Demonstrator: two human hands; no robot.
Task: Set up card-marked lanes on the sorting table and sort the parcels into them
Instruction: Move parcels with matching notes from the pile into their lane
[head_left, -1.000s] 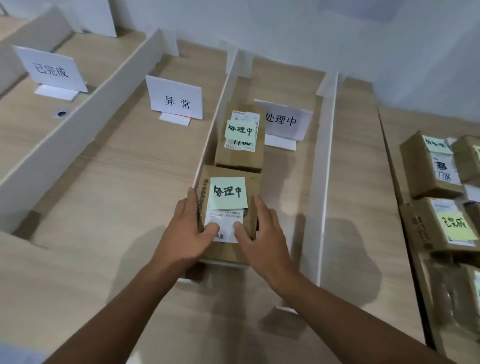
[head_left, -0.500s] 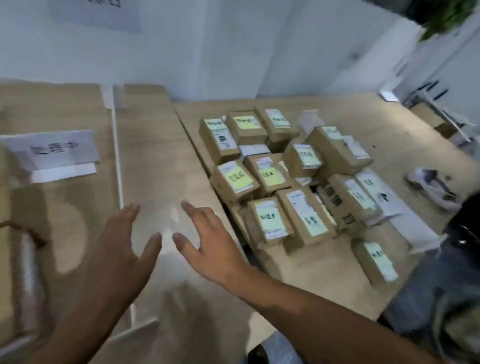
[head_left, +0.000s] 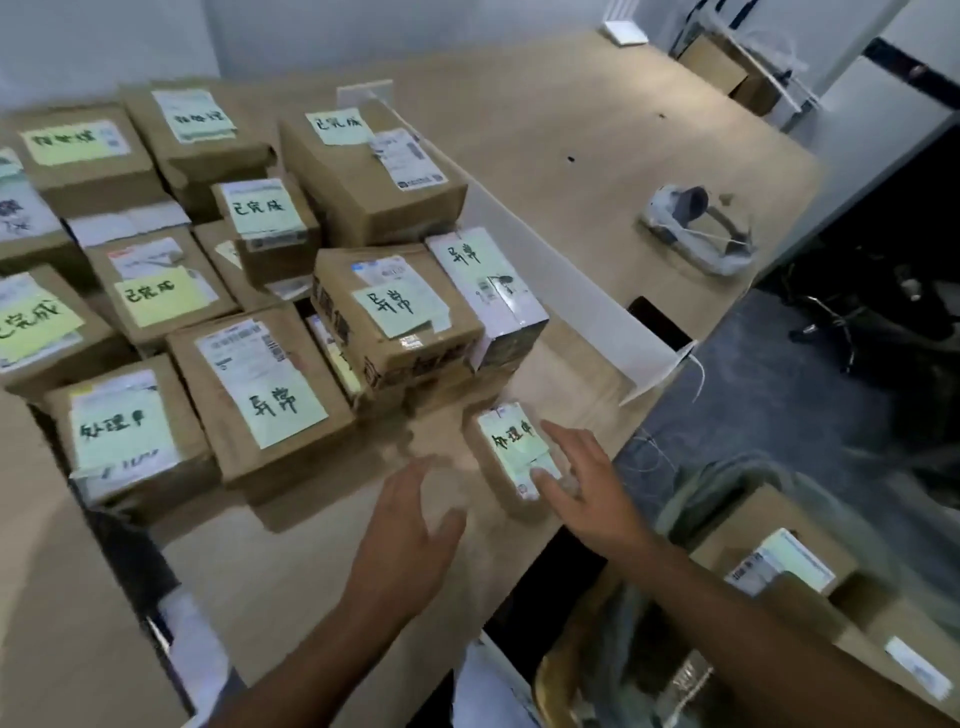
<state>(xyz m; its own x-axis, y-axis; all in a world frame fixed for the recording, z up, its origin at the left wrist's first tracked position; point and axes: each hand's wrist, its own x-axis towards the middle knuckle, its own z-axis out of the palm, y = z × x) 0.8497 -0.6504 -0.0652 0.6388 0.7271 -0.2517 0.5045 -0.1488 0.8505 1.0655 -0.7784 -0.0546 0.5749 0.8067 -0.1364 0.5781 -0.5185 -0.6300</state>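
While near parcel (head_left: 511, 452), hands (head_left: 410, 525) (head_left: 587, 493) (splayed)

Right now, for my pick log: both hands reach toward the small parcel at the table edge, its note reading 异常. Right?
No. The head view shows the note on the small parcel reads 处理中, not 异常; left hand and right hand do reach toward it.

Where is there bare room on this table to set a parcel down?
Bare wood lies in front of the parcel pile, around the left hand, beside the small parcel at the right hand. A wider stretch is free beyond the white divider, save a white device. The pile itself is packed.
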